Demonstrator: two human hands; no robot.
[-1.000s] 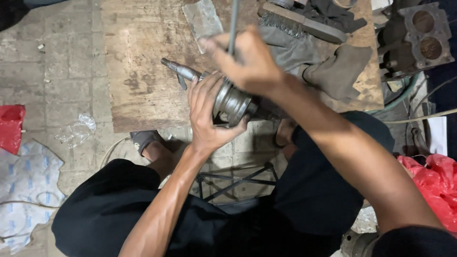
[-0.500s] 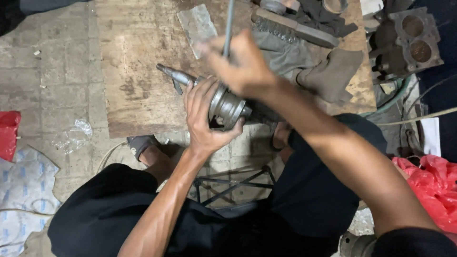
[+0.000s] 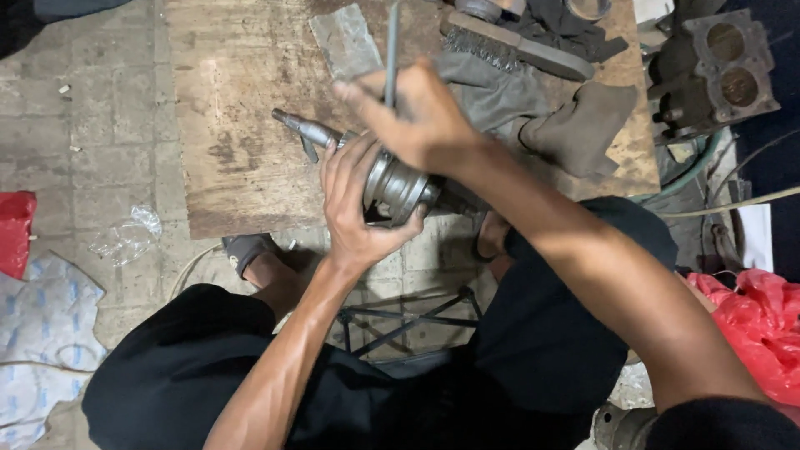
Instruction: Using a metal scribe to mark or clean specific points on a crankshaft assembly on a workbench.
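Left hand (image 3: 354,212) wrapped round flanged metal shaft assy (image 3: 392,183), fingers (image 3: 337,162) curled over the collar, thumb hooked under at approx 4 o'clock of the flange. Shaft lying tilted across front edge of wooden board (image 3: 242,125), tapered threaded tip pointing to 10 o'clock, heavy end hidden under the right forearm toward 3 o'clock. Right hand (image 3: 425,117) directly above, at 12 o'clock of the flange, fingers pinched shut on thin metal rod (image 3: 392,42) held near upright; lower rod tip hidden behind the hand, so contact w/ the shaft can't be told. Grey gloves (image 3: 575,125) and wire brush (image 3: 517,46) lying at 1–2 o'clock on the board; engine block w/ two bores (image 3: 725,62) off the board at 2 o'clock; red plastic bag (image 3: 762,333) at 4 o'clock on the floor. Risks, as judged: rod slipping off greasy metal and jabbing left fingers, since these sit right under the rod line. Shaft only half supported at board edge, so a hard push down prob. rolls or tips it toward lap and bare foot (image 3: 258,258) below at 7 o'clock. Thin rod likely to bend or skid if loaded off-axis. Bare hands, gloves unused: pinch or cut likely at the flange rim.
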